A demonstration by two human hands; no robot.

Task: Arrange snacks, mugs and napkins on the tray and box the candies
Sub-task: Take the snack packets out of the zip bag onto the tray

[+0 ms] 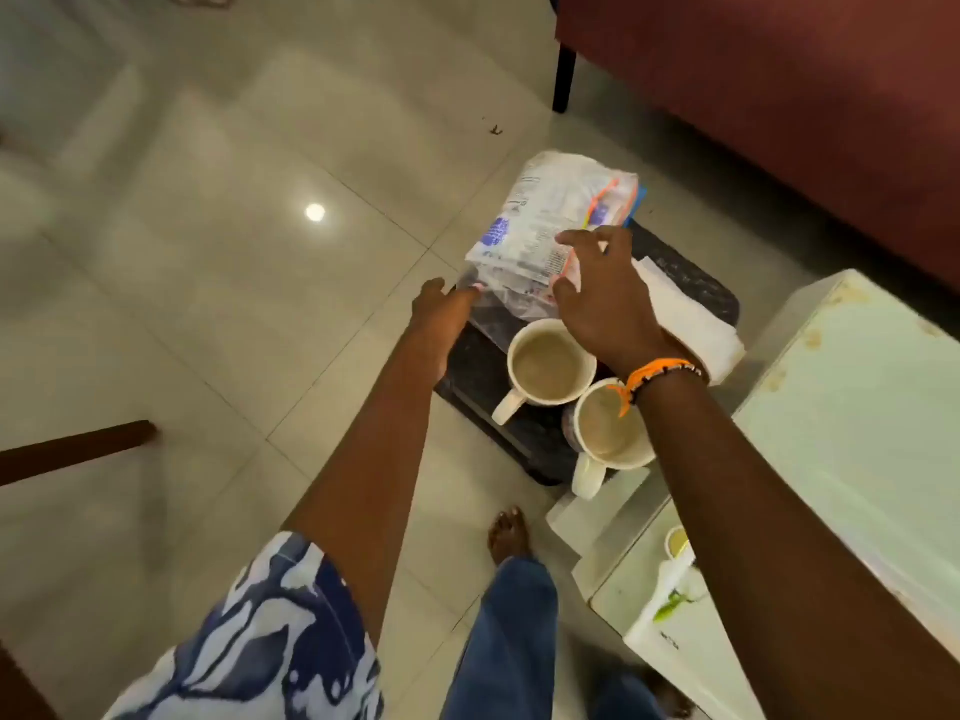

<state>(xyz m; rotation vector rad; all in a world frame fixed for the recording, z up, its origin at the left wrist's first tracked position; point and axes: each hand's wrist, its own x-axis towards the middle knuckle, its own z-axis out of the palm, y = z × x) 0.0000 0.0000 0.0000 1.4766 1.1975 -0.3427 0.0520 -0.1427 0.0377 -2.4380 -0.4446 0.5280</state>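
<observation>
Both hands at the snack packet on the tray

The crinkled white snack packet [550, 226] lay over the dark tray [483, 366]; left hand [441, 314] held its corner, right hand [602, 293] hovered spread above.

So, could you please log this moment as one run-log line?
left hand: touches snack packet edge | right hand: open over packet | two mugs, napkins on dark tray

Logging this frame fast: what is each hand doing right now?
Left hand: reaches to the near corner of the snack packets; whether it has a grip cannot be told.
Right hand: open, fingers spread over the snack packets, holding nothing.
</observation>
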